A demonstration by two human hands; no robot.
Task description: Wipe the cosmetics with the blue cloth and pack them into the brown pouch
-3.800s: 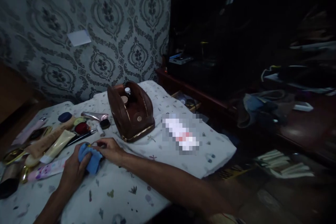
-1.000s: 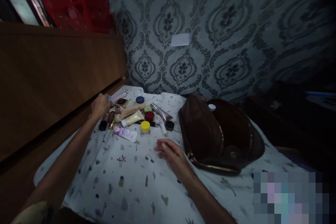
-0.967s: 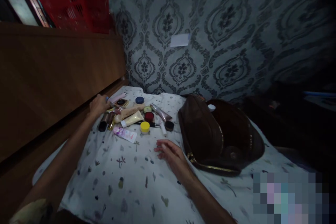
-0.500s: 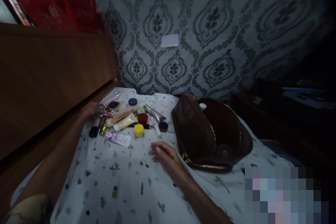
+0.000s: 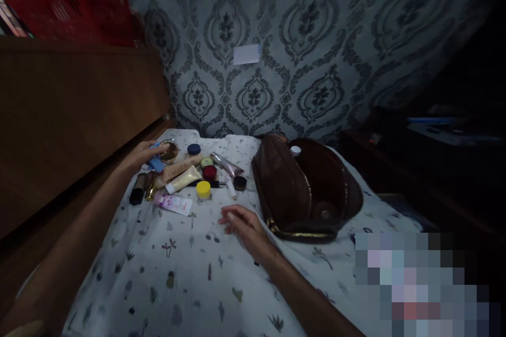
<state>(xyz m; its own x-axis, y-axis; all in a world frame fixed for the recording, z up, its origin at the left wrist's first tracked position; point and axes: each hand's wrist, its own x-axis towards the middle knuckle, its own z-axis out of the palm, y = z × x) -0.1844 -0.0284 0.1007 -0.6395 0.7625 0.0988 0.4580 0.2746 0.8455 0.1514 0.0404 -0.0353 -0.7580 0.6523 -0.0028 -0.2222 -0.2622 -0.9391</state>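
My left hand (image 5: 143,155) is at the back left of the spread-out cosmetics, its fingers closed on a blue item (image 5: 156,162) whose kind I cannot make out. A round, gold-rimmed compact (image 5: 169,150) is also at its fingertips. Near the hand lie a blue-lidded jar (image 5: 193,149), a beige tube (image 5: 179,167), a cream tube (image 5: 184,180) and a black-capped bottle (image 5: 138,189). Loosely curled and holding nothing, my right hand (image 5: 245,224) hovers low over the sheet, between a yellow-lidded jar (image 5: 203,189) and a brown bag (image 5: 276,184) standing unzipped.
A white-capped item (image 5: 295,151) shows in the bag's opening. Wooden furniture (image 5: 79,100) borders the left side, with a red basket (image 5: 103,5) on top. Patterned wallpaper (image 5: 253,16) rises behind the printed sheet (image 5: 205,295). Dark furniture stands at the right.
My left hand has come up and to the right from the left edge, now with the blue item and the compact at its fingers. My right hand stays nearly still; the view has shifted slightly.
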